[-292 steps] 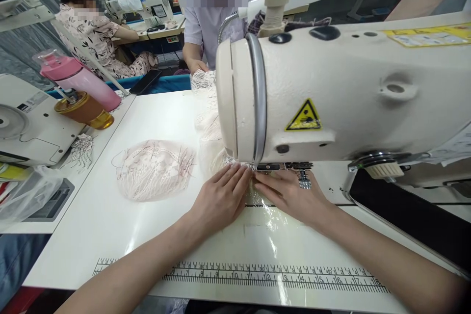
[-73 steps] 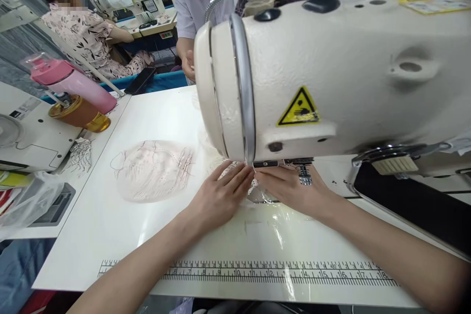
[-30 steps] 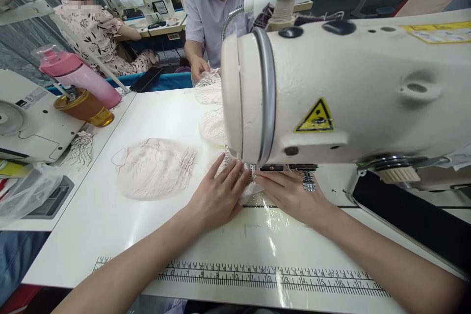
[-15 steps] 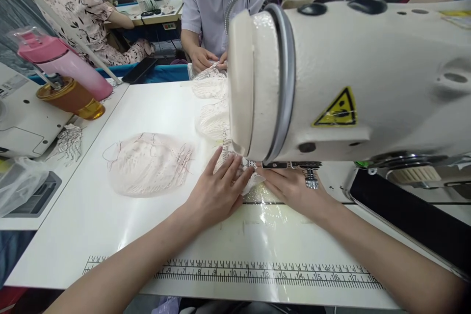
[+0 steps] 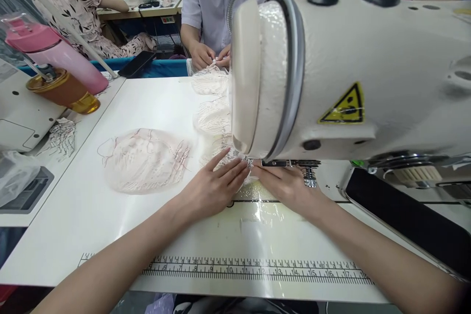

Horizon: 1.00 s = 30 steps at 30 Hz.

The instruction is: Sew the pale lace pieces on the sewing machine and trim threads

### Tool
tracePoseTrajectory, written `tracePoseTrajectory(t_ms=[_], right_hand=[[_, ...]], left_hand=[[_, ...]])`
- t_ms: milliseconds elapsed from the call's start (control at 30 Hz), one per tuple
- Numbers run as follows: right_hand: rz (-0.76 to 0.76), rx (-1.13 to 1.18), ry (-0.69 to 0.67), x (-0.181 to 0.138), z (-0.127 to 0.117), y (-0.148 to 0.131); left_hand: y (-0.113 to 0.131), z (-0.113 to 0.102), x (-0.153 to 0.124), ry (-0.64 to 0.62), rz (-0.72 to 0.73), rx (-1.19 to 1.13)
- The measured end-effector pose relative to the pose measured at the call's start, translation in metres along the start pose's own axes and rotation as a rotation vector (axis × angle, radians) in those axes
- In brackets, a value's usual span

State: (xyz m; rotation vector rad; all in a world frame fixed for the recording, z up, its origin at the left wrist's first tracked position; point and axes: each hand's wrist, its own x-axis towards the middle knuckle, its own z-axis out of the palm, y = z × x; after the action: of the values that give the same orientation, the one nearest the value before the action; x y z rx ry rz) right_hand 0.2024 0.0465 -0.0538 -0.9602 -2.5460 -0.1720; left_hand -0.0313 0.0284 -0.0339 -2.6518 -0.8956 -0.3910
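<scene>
My left hand (image 5: 215, 184) lies flat with fingers stretched out on the white lace fabric (image 5: 211, 117), its fingertips close to the needle area. Opposite it, my right hand (image 5: 289, 186) reaches under the white sewing machine head (image 5: 338, 64), fingers extended against the lace edge. The machine covers part of the right fingers. From under my hands the lace runs away across the table in rounded, scalloped pieces. Left of my left hand lies a separate pale lace piece (image 5: 145, 162) with loose reddish threads.
Facing me, a person's hands (image 5: 204, 55) hold the far end of the lace. A black phone-like slab (image 5: 401, 221) lies at right. A pink bottle (image 5: 55, 54), amber cup (image 5: 68, 91) and phone (image 5: 137, 64) stand or lie at left. A printed ruler (image 5: 228, 271) edges the table.
My left fingers have drawn closer together and shifted slightly toward the needle area. The view has moved a little, so the machine sits farther right. The facing person's hands are more visible.
</scene>
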Motion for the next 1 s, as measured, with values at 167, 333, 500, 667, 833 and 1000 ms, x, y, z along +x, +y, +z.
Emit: tracePoseTrajectory(t_ms=[167,333,500,667,833,1000], right_hand=[[-0.094,-0.053,0.027,0.002,0.003,0.002],[-0.135,0.019,0.040,0.010,0.002,0.000],[-0.091,0.143,0.084,0.013,-0.002,-0.009],[-0.156,0.243,0.153,0.011,-0.005,-0.015],[-0.246,0.297,0.185,0.012,-0.007,-0.014],[-0.229,0.308,0.217,0.014,-0.011,-0.015]], left_hand=[[-0.008,-0.006,0.001,-0.017,0.004,-0.048],[-0.009,-0.007,0.002,0.002,-0.020,-0.076],[-0.006,-0.009,0.003,0.074,-0.101,-0.244],[-0.007,-0.010,0.003,0.163,-0.059,-0.244],[-0.011,-0.014,0.002,0.226,0.031,-0.159],[-0.012,-0.021,0.004,0.306,0.158,-0.046]])
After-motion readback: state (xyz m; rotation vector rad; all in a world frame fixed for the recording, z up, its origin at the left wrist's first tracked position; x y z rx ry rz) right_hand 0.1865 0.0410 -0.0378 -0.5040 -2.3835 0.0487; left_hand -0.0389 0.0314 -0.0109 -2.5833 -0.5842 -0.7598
